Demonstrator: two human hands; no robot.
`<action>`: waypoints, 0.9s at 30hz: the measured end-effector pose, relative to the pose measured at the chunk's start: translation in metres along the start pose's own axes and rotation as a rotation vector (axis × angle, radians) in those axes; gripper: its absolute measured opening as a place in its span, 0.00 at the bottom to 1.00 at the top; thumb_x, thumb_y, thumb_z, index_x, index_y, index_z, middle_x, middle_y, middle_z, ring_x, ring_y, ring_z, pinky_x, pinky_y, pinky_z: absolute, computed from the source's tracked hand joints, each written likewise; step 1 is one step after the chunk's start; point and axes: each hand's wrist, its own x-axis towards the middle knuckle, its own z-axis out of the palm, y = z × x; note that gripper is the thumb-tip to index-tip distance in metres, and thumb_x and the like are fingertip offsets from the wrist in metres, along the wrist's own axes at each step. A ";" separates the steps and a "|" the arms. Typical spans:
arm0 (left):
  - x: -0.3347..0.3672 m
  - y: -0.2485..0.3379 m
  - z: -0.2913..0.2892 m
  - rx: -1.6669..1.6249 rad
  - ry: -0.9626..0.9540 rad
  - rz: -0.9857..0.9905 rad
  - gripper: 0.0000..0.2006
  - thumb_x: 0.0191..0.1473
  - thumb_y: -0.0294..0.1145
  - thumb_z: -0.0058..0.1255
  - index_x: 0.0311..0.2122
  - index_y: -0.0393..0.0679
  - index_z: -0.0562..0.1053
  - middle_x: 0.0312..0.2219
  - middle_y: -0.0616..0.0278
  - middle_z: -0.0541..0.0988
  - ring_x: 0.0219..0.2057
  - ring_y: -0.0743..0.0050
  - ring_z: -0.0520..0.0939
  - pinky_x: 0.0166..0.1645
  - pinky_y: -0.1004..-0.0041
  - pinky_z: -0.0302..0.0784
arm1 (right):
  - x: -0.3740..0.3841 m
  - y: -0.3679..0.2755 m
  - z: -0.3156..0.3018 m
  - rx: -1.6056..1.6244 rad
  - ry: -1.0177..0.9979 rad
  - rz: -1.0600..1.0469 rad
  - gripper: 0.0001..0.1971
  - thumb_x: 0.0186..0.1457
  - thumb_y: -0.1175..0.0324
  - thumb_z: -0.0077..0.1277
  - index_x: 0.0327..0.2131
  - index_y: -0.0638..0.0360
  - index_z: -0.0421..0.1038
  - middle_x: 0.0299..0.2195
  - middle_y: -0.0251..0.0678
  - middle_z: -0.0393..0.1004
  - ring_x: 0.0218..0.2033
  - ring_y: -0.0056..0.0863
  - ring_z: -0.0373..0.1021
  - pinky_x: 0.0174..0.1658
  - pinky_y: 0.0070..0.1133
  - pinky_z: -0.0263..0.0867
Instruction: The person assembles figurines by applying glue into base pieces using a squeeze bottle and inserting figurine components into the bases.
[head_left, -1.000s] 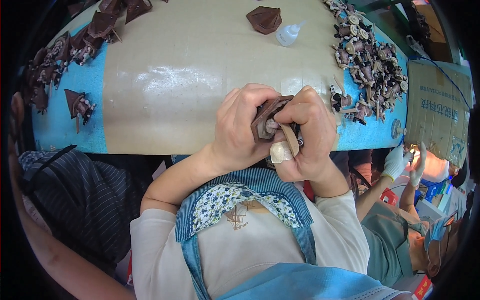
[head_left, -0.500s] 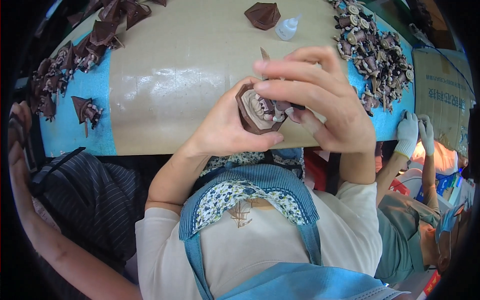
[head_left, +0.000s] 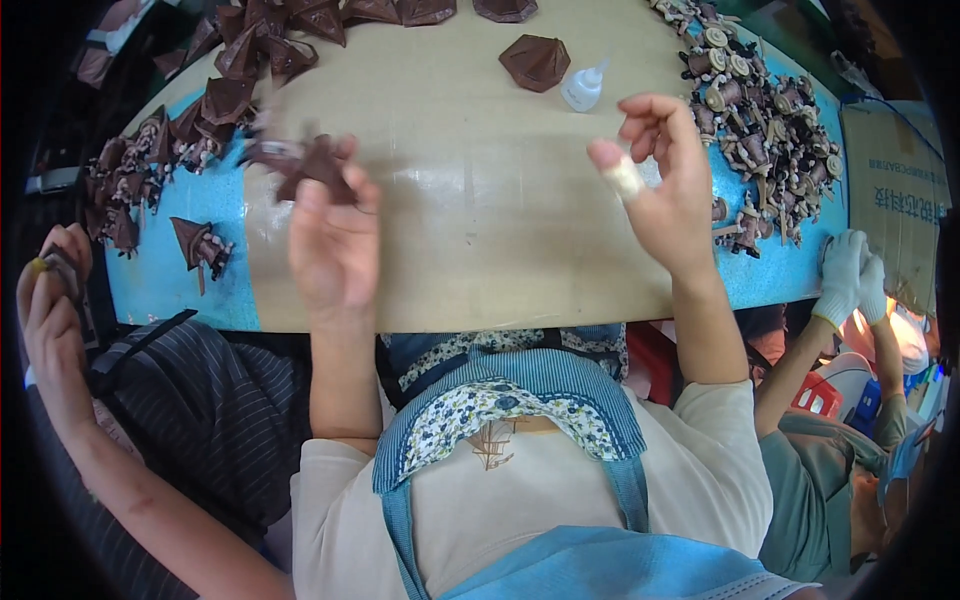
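My left hand point(head_left: 335, 245) is raised over the left part of the table, its thumb and fingers closed on a small figurine with a dark brown, faceted, pointed piece point(head_left: 318, 172). Motion blurs the figurine's far end. My right hand point(head_left: 668, 195) hovers over the right side, fingers loosely curled and thumb apart, nothing in it. A pale wrap covers part of that thumb. Beyond it stand a small white squeeze bottle with a nozzle point(head_left: 583, 88) and a single brown faceted piece point(head_left: 535, 62).
Figurines with brown tops point(head_left: 125, 185) cluster at the left, one lying apart point(head_left: 202, 250). More brown pieces point(head_left: 265, 45) line the far edge. A pile of small figurines point(head_left: 755, 130) covers the right. Co-workers' hands show at left point(head_left: 55, 300) and, gloved, at right point(head_left: 848, 275).
My hands were together around the figurine near the table's front edge. The left has carried it leftward and away from me; the right has let go and drawn apart.
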 end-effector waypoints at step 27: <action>0.009 -0.045 0.040 0.936 -0.021 -0.096 0.20 0.61 0.45 0.39 0.47 0.37 0.68 0.37 0.64 0.74 0.37 0.82 0.74 0.41 0.79 0.70 | -0.025 -0.007 -0.018 0.563 0.038 0.185 0.18 0.52 0.69 0.56 0.45 0.65 0.67 0.36 0.33 0.72 0.33 0.15 0.68 0.35 0.13 0.65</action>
